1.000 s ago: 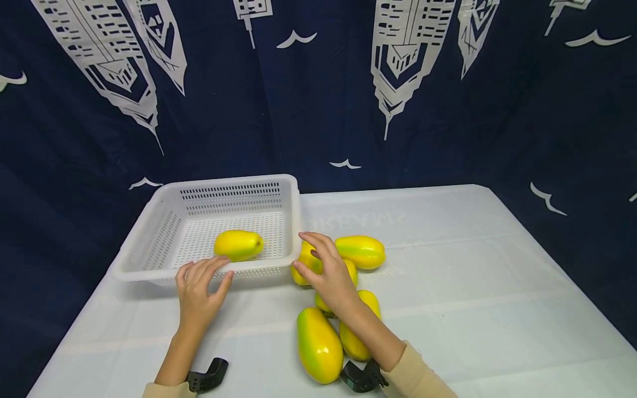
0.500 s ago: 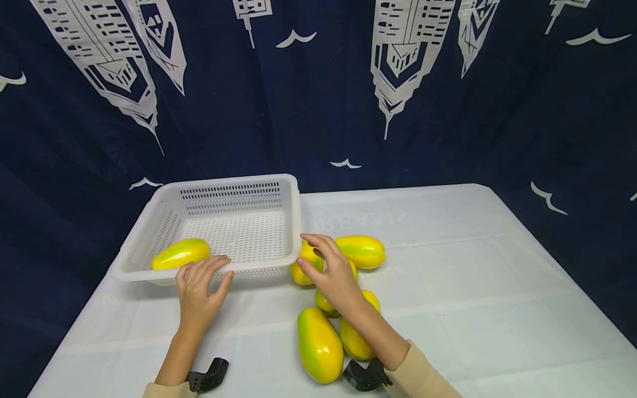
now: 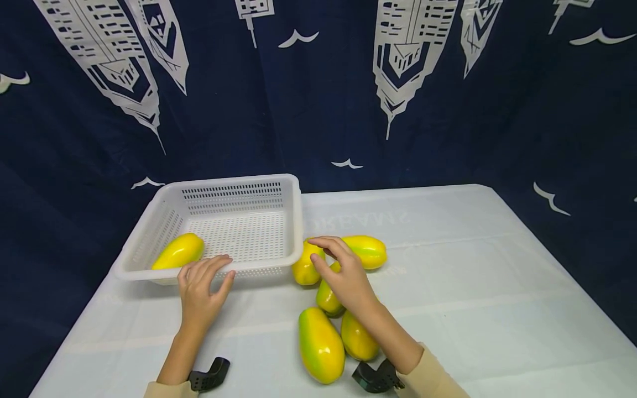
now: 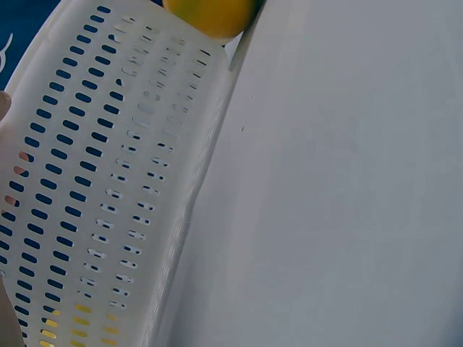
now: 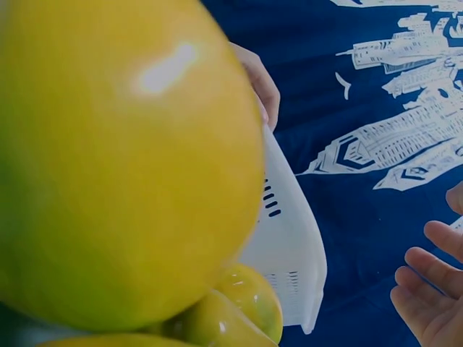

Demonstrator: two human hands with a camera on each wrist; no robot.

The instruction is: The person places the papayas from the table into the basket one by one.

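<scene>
In the head view, a white perforated plastic basket (image 3: 293, 221) stands on the table with one yellow papaya (image 3: 179, 250) lying at its left front. My left hand (image 3: 201, 293) holds the front rim, fingers over the edge and thumb outside; the left wrist view shows skin through the slots of the basket wall (image 4: 108, 166). Right of the basket, my right hand (image 3: 345, 279) hovers over a group of yellow-green papayas, its fingers loosely bent and apart, partly covering them. Nearest it are a papaya by the basket corner (image 3: 306, 268) and one behind (image 3: 368, 251).
Closer to the front lie more papayas: a large one (image 3: 320, 345), one beside it (image 3: 358, 337) and one under the hand (image 3: 328, 298). A white cloth covers the table (image 3: 473, 287). Behind hangs a dark blue curtain (image 3: 318, 110) with white building prints.
The papaya in the basket has rolled from the middle to the left front and turned slightly. My right hand has drawn back a little to the right; the left hand stays on the rim.
</scene>
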